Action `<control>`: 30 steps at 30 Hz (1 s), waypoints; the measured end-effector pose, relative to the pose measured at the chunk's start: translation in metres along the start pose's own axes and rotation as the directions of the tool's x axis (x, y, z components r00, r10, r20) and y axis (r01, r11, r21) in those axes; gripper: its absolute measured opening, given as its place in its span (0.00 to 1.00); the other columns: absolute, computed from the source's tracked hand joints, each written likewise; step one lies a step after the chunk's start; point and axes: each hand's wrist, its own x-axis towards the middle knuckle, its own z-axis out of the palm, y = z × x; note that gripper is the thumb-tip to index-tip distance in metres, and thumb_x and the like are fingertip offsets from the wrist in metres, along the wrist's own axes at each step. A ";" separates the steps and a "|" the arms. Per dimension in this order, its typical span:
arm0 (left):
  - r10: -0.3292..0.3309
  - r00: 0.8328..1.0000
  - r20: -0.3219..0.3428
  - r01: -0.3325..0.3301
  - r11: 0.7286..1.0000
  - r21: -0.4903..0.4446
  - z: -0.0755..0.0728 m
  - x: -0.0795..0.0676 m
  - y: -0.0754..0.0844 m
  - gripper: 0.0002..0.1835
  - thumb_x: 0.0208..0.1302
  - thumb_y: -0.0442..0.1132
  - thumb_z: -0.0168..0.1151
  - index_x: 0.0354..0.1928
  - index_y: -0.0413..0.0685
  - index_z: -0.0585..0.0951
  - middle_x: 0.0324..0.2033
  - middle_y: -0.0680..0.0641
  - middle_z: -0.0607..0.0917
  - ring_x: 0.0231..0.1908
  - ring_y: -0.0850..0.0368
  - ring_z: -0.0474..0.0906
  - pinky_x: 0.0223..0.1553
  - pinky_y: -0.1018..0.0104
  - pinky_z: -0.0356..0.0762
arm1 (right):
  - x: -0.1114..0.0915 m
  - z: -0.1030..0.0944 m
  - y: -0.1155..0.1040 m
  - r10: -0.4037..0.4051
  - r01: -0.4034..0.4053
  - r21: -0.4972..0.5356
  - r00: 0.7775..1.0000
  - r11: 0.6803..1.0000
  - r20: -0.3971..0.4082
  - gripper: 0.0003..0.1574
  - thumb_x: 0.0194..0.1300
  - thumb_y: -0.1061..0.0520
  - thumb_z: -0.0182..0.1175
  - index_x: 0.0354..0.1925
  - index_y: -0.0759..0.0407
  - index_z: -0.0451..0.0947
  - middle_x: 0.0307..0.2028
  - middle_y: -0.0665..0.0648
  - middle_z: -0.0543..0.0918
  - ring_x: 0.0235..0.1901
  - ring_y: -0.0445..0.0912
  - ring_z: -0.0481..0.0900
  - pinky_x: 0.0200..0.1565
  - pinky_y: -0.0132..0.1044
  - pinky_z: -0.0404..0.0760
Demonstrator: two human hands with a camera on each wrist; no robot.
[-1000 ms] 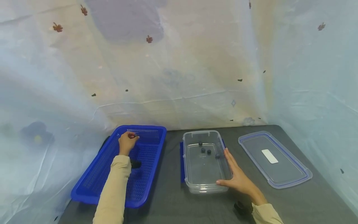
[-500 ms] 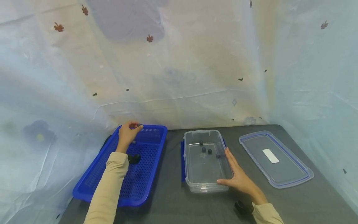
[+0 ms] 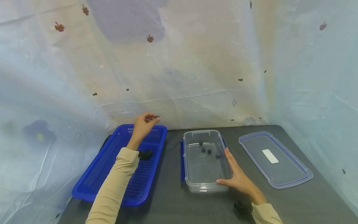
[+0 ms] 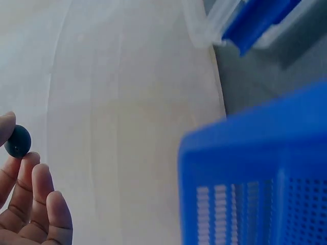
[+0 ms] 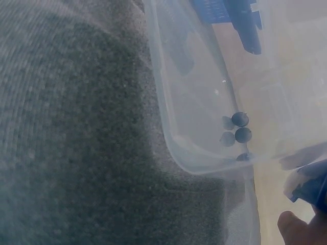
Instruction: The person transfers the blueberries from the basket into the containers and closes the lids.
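In the head view my left hand (image 3: 142, 127) is raised over the far end of the blue basket (image 3: 139, 196). Its thumb and fingertips pinch a dark blueberry (image 4: 18, 141), clearly seen in the left wrist view. My right hand (image 3: 237, 177) rests against the clear plastic container (image 3: 201, 172), its fingers straight along the right side and its thumb at the front rim. Several blueberries (image 3: 203, 150) lie inside that container, mostly towards its far half. Part of the basket's floor is hidden by my left arm.
A clear lid (image 3: 288, 168) with a blue seal and a white label lies flat right of the container. Blue clip flaps (image 3: 182, 161) hang at the container's sides. Behind the grey table (image 3: 167, 205) hangs a patterned curtain (image 3: 179, 77).
My left hand has risen from inside the basket and moved right and away, with the blueberry still pinched. My right hand and the container have stayed in place.
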 end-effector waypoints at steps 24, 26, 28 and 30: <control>0.025 0.954 0.298 -0.006 0.998 -0.063 0.127 -0.005 0.040 0.14 0.62 0.44 0.68 0.44 0.44 0.83 0.35 0.50 0.82 0.38 0.55 0.80 0.38 0.62 0.78 | 0.004 -0.002 0.002 0.010 -0.010 0.013 1.000 1.000 0.010 0.76 0.44 0.52 0.77 0.76 0.64 0.36 0.75 0.66 0.35 0.70 0.70 0.37 0.57 0.74 0.49; 0.002 0.952 0.307 0.022 0.997 -0.074 0.138 -0.007 0.039 0.14 0.61 0.44 0.69 0.45 0.43 0.83 0.35 0.51 0.82 0.39 0.55 0.79 0.39 0.62 0.78 | 0.004 -0.002 0.002 0.008 -0.008 0.022 1.000 1.000 0.015 0.77 0.45 0.53 0.77 0.76 0.64 0.35 0.75 0.66 0.35 0.70 0.70 0.36 0.57 0.74 0.49; -0.030 0.951 0.306 0.056 0.996 -0.076 0.149 -0.008 0.038 0.14 0.61 0.43 0.69 0.44 0.44 0.83 0.35 0.52 0.82 0.39 0.56 0.78 0.40 0.62 0.77 | 0.004 -0.002 0.003 0.009 -0.009 0.029 1.000 1.000 0.019 0.77 0.45 0.54 0.77 0.76 0.63 0.34 0.75 0.66 0.34 0.70 0.70 0.36 0.57 0.75 0.49; -0.061 0.953 0.296 0.087 0.993 -0.076 0.160 -0.008 0.035 0.13 0.60 0.42 0.70 0.43 0.45 0.83 0.35 0.52 0.81 0.39 0.56 0.77 0.40 0.62 0.76 | 0.004 -0.002 0.003 0.011 -0.011 0.026 1.000 1.000 0.018 0.77 0.45 0.54 0.77 0.76 0.62 0.34 0.75 0.65 0.34 0.70 0.69 0.36 0.57 0.75 0.48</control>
